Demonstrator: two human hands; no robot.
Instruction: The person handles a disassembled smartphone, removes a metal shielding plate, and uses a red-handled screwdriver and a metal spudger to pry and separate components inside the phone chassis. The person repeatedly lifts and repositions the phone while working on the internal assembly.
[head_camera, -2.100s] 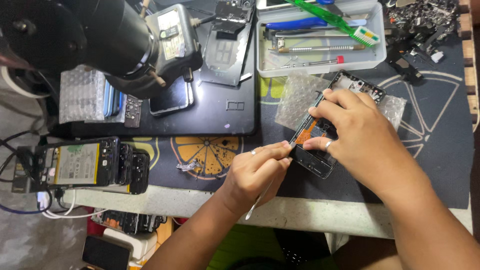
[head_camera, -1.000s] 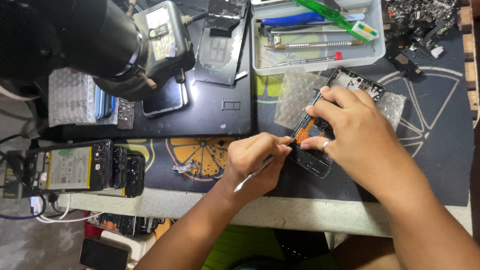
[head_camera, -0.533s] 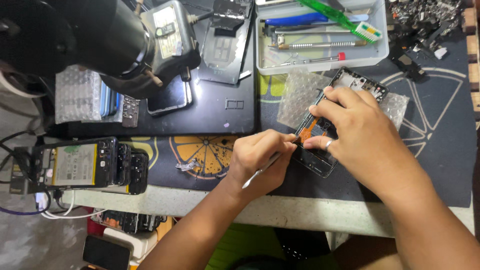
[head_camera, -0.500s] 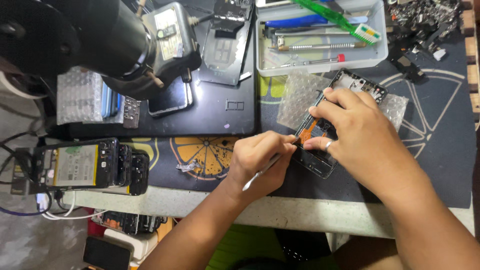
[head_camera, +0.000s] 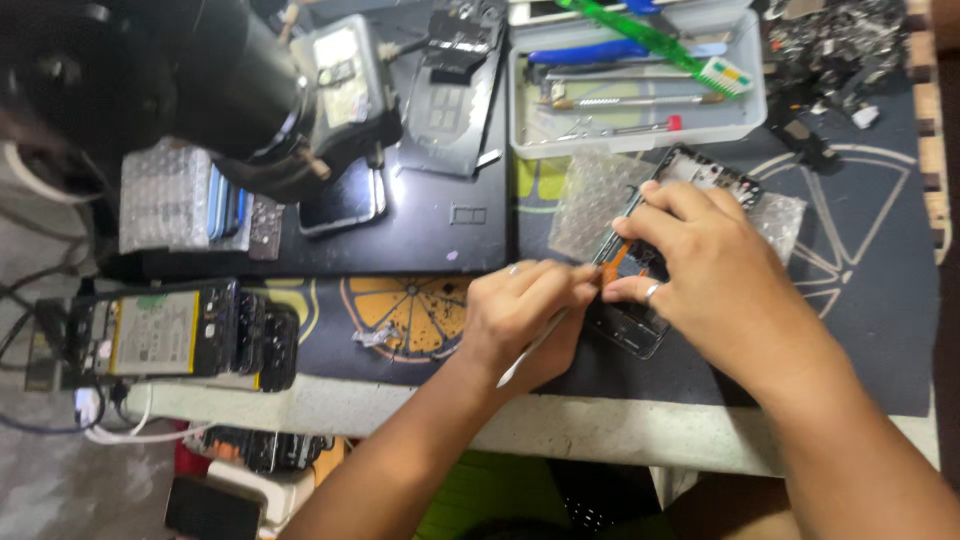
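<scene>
A: What's lying at centre-right of the frame?
B: An opened phone (head_camera: 640, 300), dark and glassy, orange strip showing, on the black mat (head_camera: 880, 300).
A: The hands?
B: The left hand (head_camera: 525, 315) is pinching a thin white tool (head_camera: 530, 350); the right hand (head_camera: 705, 270) is curling down, fingertips pressing the phone over bubble wrap (head_camera: 590, 195).

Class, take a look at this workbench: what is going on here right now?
A person bends over an opened phone lying on a dark mat. The right hand steadies it, fingers by an orange strip. The left hand works a thin pale tool at its edge. A tool tray sits behind, more opened phones to the left.
</scene>
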